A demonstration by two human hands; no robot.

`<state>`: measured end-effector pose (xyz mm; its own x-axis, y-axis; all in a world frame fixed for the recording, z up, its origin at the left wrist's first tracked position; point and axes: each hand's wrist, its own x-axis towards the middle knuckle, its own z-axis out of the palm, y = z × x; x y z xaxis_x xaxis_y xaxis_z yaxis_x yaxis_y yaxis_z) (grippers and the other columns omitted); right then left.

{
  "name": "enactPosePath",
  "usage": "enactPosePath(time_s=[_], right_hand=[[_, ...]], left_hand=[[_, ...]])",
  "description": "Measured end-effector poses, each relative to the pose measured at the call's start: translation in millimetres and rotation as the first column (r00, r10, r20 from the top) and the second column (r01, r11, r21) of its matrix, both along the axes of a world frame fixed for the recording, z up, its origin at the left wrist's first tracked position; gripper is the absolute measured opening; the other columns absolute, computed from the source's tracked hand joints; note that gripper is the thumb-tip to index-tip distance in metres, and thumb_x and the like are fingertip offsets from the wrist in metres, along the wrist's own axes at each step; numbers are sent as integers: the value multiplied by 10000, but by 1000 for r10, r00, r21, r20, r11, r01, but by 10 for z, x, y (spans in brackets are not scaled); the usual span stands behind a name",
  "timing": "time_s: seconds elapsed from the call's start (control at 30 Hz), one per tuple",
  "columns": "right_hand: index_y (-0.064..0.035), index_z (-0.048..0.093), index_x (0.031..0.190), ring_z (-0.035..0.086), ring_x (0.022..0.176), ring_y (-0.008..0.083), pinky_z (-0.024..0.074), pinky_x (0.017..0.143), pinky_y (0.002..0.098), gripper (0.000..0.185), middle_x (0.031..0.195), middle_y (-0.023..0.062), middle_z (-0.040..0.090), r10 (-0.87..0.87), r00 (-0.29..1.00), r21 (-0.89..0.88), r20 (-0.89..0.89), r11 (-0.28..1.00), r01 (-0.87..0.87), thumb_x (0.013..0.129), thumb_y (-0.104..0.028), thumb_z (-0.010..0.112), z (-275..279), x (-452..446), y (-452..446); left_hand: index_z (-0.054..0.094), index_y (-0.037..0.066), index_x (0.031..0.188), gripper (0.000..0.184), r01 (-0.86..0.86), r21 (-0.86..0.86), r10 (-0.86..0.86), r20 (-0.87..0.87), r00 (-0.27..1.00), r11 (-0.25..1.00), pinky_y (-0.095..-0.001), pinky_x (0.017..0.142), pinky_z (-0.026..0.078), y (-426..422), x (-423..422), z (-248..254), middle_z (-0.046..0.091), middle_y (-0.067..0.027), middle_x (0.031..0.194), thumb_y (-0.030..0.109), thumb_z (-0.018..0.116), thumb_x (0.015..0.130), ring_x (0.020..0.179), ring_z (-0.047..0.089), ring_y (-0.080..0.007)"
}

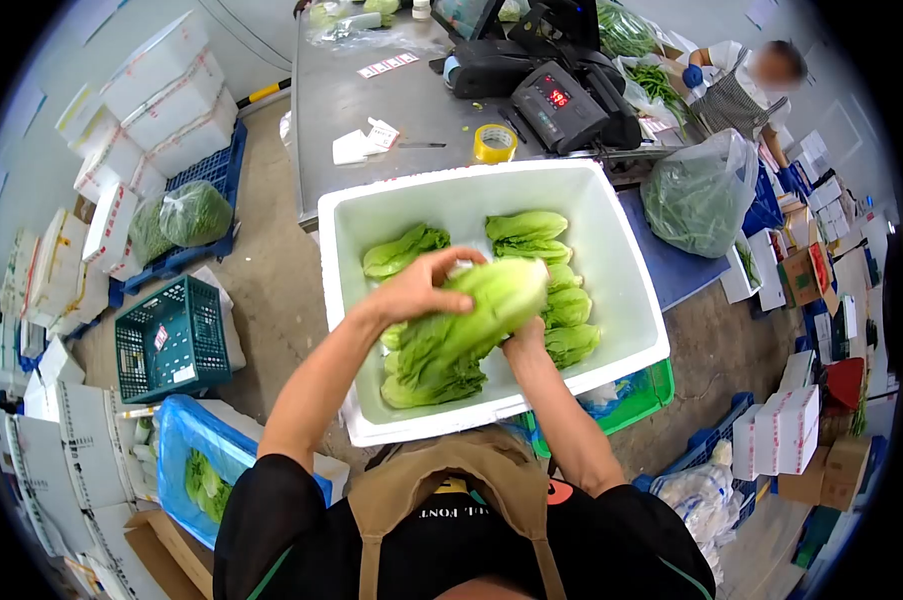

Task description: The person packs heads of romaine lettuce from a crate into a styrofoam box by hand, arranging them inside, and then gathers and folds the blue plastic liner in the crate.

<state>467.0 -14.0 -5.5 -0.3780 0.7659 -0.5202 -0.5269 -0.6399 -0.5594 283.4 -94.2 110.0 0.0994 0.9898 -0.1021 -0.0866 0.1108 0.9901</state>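
Note:
A large head of romaine lettuce (502, 300) is tilted over a white foam box (622, 240), its pale stem end toward the upper right. My left hand (427, 290) grips it from the left, with thumb and fingers spread around the leaves. My right hand (524, 338) is at its lower right side, under the stem end; the lettuce hides most of those fingers. Inside the box, several lettuce heads (570, 307) lie in a row on the right. Another lettuce (406, 250) lies at the upper left, and more (412, 385) at the lower left.
Behind the box stands a metal table (337, 100) with yellow tape (495, 143), paper labels (367, 142) and a scale display (557, 97). A green crate (652, 395) sits below the box. A co-worker (742, 90) is at the far right. Left are a dark green crate (177, 340) and a blue-lined bin (207, 430).

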Motion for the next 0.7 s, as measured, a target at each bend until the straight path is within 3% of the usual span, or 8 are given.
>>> enactPosePath(time_s=[0.03,0.1,0.13,0.27,0.37,0.5,0.53,0.7], right_hand=[[57,529,1116,632,862,319,542,745,450,343,1038,166,613,-33,950,-89,309,994,64,802,-57,610,128,-46,58],[84,543,1076,626,847,330,536,729,451,402,1021,191,612,5,926,-189,376,979,72,696,45,666,-492,-113,367],[97,549,1056,623,839,335,533,720,451,438,1013,204,611,26,912,-238,409,968,79,642,96,693,-723,-125,488],[137,593,929,620,795,346,512,709,434,360,958,221,631,4,820,-204,573,969,138,603,69,732,-749,-346,625],[141,598,944,624,808,337,508,741,411,420,958,219,639,-18,682,-144,732,973,180,581,21,770,-1036,-525,789],[98,523,1124,593,1013,369,482,867,402,632,1127,266,591,-10,539,-90,842,983,158,584,-67,808,-1725,-742,985],[123,562,1082,618,899,338,505,782,419,555,1084,232,621,-98,502,-6,859,980,201,602,-22,798,-2184,-796,1043],[112,560,1081,618,895,343,509,778,426,559,1085,236,613,-25,495,-71,868,982,176,598,-30,802,-1919,-847,1121]], left_hand=[[545,78,1210,612,-38,42,39,-23,999,998,-319,846,452,192,-98,-18,627,-68,1010,257,811,689,948,565,-162],[552,81,1216,596,22,58,0,-347,938,998,-314,841,451,662,-336,-191,627,-57,1000,292,788,711,949,557,-152],[561,97,1220,598,53,13,-42,-448,893,998,-366,924,442,867,-379,-224,607,-136,1168,289,787,701,1073,569,-262],[591,170,1152,485,49,132,96,-884,458,990,-449,850,454,1590,-372,-1167,600,-155,1098,234,766,704,1030,559,-391],[590,183,1159,506,13,274,260,-925,277,962,-453,839,437,1797,-290,-2016,584,-124,1043,190,771,686,1017,557,-343],[587,193,1160,529,-62,451,454,-869,194,890,-459,909,397,1727,-124,-2763,541,-118,1166,124,761,665,1139,477,-335],[586,193,1162,525,-87,449,456,-858,237,889,-462,918,394,1741,-125,-2799,539,-122,1176,120,757,670,1148,472,-339],[582,192,1168,518,-263,338,419,-824,380,904,-476,940,387,1746,-119,-3073,534,-136,1189,97,733,681,1161,463,-357]])
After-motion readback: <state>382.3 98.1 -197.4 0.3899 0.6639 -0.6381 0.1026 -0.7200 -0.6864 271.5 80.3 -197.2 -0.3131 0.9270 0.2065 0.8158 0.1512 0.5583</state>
